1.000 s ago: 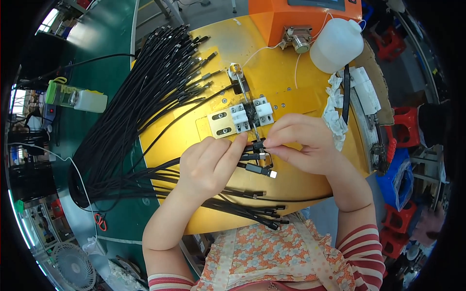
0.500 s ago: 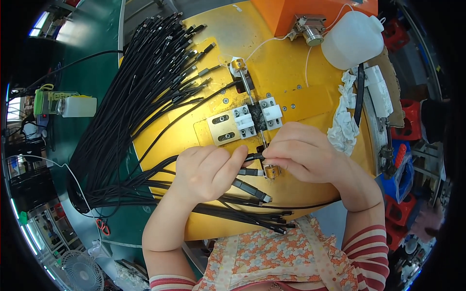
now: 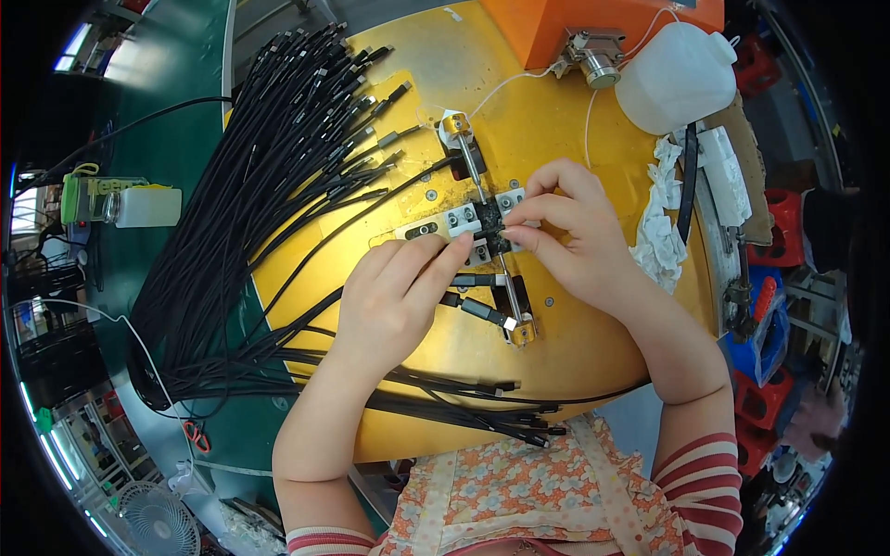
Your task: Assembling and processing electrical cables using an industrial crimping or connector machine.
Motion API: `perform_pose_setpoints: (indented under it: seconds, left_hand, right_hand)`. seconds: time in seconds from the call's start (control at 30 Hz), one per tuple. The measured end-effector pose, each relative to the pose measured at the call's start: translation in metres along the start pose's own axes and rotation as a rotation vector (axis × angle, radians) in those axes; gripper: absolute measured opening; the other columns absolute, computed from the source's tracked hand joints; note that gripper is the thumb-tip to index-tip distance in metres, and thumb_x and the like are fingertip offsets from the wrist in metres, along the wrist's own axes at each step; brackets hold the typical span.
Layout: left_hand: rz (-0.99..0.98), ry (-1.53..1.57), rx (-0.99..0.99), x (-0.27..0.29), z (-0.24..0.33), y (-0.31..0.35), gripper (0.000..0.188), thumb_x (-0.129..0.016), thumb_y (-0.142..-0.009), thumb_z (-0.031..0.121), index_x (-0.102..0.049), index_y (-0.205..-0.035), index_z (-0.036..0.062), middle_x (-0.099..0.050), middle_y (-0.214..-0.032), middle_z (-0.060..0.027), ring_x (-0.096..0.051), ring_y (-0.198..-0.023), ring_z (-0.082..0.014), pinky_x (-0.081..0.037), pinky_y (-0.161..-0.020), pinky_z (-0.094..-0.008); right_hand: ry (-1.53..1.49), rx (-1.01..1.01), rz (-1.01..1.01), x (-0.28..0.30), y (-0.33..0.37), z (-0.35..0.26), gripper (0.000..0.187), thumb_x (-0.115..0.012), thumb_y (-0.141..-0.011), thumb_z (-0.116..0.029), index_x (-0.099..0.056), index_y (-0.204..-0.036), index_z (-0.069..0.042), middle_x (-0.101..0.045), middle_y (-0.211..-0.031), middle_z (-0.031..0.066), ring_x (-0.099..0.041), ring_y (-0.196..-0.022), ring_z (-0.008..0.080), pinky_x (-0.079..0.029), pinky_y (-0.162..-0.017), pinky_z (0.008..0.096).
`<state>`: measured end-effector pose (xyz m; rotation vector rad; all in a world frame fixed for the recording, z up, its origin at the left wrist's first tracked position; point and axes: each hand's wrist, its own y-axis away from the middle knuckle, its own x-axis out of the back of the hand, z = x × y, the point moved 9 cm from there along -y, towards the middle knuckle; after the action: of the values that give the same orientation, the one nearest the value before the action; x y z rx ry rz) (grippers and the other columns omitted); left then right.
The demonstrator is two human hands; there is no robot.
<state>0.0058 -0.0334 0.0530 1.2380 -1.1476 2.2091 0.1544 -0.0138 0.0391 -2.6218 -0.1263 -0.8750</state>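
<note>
A clamping fixture with white blocks (image 3: pixel 461 219) sits at the centre of a yellow machine plate, a dark gap between its two sides. Over its near side, my left hand (image 3: pixel 389 292) is closed on a black cable, its thumb and forefinger at the fixture's edge. My right hand (image 3: pixel 579 236) pinches at the cable's end from the other side; the fingertips hide most of that end. Below my left hand, two more black cable ends (image 3: pixel 484 311) with metal plugs stick out. Thin metal rods (image 3: pixel 473 167) point into the gap from the far and near sides.
A large bundle of black cables (image 3: pixel 241 176) spreads over the plate's left side and green table (image 3: pixel 195 88). More cables (image 3: pixel 464 412) lie near my apron. At right are a white plastic bottle (image 3: pixel 672 79), crumpled tissue (image 3: pixel 660 222) and an orange housing (image 3: pixel 519 32).
Both hands have moved away from me, from the near rod up to the fixture, bringing the cable with them. The near rod's brass end is now uncovered.
</note>
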Motion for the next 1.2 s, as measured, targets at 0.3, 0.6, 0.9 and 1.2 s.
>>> perform_pose_setpoints:
  seconds: [0.3,0.6,0.9,1.2]
  left_hand:
    - [-0.064,-0.029,0.042,-0.007,-0.002,-0.002,0.037,-0.062,-0.072,0.005,-0.065,-0.109,0.0075,-0.060,-0.090,-0.0032,-0.055,-0.076,-0.0184,-0.044,-0.068,-0.0299]
    - [-0.074,-0.049,0.042,-0.008,-0.003,-0.003,0.040,-0.064,-0.069,0.004,-0.066,-0.108,0.0087,-0.060,-0.092,-0.0023,-0.056,-0.079,-0.0190,-0.043,-0.071,-0.0312]
    - [-0.097,-0.024,0.093,-0.008,-0.004,-0.004,0.041,-0.069,-0.067,0.009,-0.065,-0.108,0.0103,-0.060,-0.095,-0.0014,-0.056,-0.084,-0.0189,-0.041,-0.075,-0.0330]
    - [-0.145,-0.124,0.092,-0.005,0.000,-0.006,0.041,-0.070,-0.067,0.009,-0.066,-0.107,0.0114,-0.062,-0.094,-0.0024,-0.059,-0.083,-0.0202,-0.041,-0.078,-0.0345]
  right_hand:
    - [0.475,0.306,-0.001,-0.003,0.009,-0.033,0.017,-0.070,-0.073,-0.007,-0.066,-0.089,-0.007,-0.057,-0.085,0.0035,-0.056,-0.081,0.0223,-0.040,-0.074,0.0355]
    - [0.307,0.345,-0.117,-0.005,0.012,-0.045,0.021,-0.064,-0.072,-0.009,-0.064,-0.092,-0.005,-0.057,-0.085,0.0039,-0.056,-0.083,0.0204,-0.043,-0.072,0.0339]
    - [0.106,0.495,-0.129,-0.001,0.020,-0.052,0.028,-0.069,-0.067,0.003,-0.064,-0.094,-0.001,-0.062,-0.085,0.0092,-0.060,-0.073,0.0252,-0.046,-0.062,0.0347]
    - [0.050,0.376,-0.125,0.009,0.013,-0.037,0.022,-0.066,-0.069,0.003,-0.065,-0.091,-0.002,-0.060,-0.086,0.0083,-0.059,-0.077,0.0252,-0.047,-0.067,0.0346]
